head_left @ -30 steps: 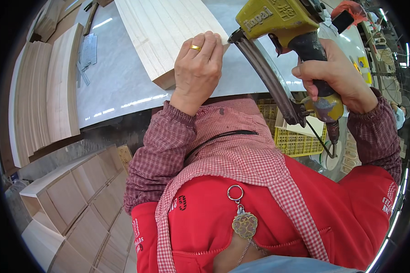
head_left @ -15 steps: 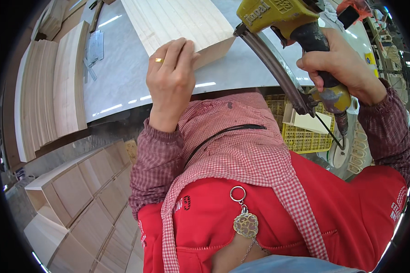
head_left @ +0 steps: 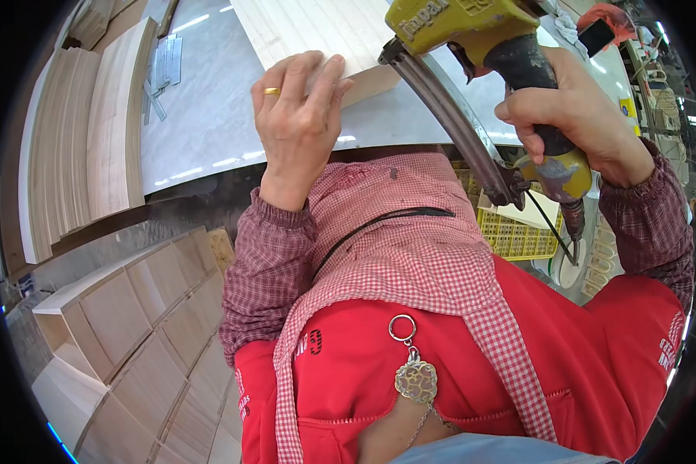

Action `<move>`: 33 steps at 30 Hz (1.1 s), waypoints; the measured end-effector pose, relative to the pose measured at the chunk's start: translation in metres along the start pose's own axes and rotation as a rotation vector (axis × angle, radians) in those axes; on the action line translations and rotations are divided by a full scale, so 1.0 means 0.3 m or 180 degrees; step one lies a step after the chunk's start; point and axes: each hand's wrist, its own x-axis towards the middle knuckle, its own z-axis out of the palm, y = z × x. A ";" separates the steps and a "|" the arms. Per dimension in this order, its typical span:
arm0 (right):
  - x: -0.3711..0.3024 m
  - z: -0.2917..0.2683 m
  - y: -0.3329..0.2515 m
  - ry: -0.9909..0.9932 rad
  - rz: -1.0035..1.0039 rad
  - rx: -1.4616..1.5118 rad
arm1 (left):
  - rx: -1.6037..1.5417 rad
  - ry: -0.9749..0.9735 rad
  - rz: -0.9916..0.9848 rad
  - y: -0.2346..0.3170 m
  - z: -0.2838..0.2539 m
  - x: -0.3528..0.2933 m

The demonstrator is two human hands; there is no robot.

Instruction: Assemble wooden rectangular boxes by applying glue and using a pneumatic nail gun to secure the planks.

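Note:
A pale wooden box (head_left: 317,35) lies on the tabletop at the upper middle. My left hand (head_left: 298,116), a gold ring on one finger, grips its near edge with fingertips on the top face and the thumb by the side. My right hand (head_left: 580,112) is wrapped round the black grip of a yellow nail gun (head_left: 472,35). The gun's long metal magazine slants down toward my apron, and an air hose fitting hangs below the handle. Its front end overlaps the box's right part in view; whether they touch, I cannot tell.
Stacked wooden boards (head_left: 69,147) line the table's left side, beside thin metal strips (head_left: 162,69). Pale wooden boxes (head_left: 147,317) are piled at lower left. A yellow plastic crate (head_left: 518,236) with wood pieces stands below the table at right. A dark phone (head_left: 595,37) lies at upper right.
The nail gun has shifted slightly left and up with my right hand. My left hand's fingers have spread and moved a little right and up along the box's edge.

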 end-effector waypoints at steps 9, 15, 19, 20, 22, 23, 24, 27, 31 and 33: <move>-0.055 -0.131 0.081 0.0492 -0.0164 0.0442 | 0.0230 0.0059 0.0192 0.059 -0.007 0.016; -0.027 -0.166 0.223 0.0476 -0.0446 0.1359 | -0.2174 -0.0465 0.0513 0.365 0.037 0.013; -0.006 -0.163 0.290 0.0590 -0.0619 0.2054 | -0.2094 -0.0590 0.0637 0.443 0.050 0.032; 0.002 -0.157 0.306 0.0660 -0.0666 0.2258 | -0.2041 -0.0711 0.0548 0.452 0.053 0.026; 0.017 -0.152 0.344 0.0754 -0.0756 0.2478 | -0.1988 -0.0822 0.0510 0.465 0.068 0.020; 0.027 -0.150 0.367 0.0774 -0.0734 0.2607 | -0.1858 -0.0840 0.0590 0.464 0.077 0.017; 0.040 -0.145 0.391 0.0784 -0.0707 0.2737 | -0.1723 -0.0859 0.0663 0.458 0.087 0.009; 0.060 -0.149 0.428 0.0806 -0.0693 0.2996 | -0.1443 -0.0867 0.0836 0.452 0.112 -0.018; 0.082 -0.155 0.427 0.0947 -0.0921 0.3296 | -0.1637 -0.1171 -0.0042 0.453 0.098 -0.081; 0.110 -0.174 0.419 0.0806 -0.0947 0.3370 | -0.1676 -0.1181 -0.0002 0.452 0.062 -0.078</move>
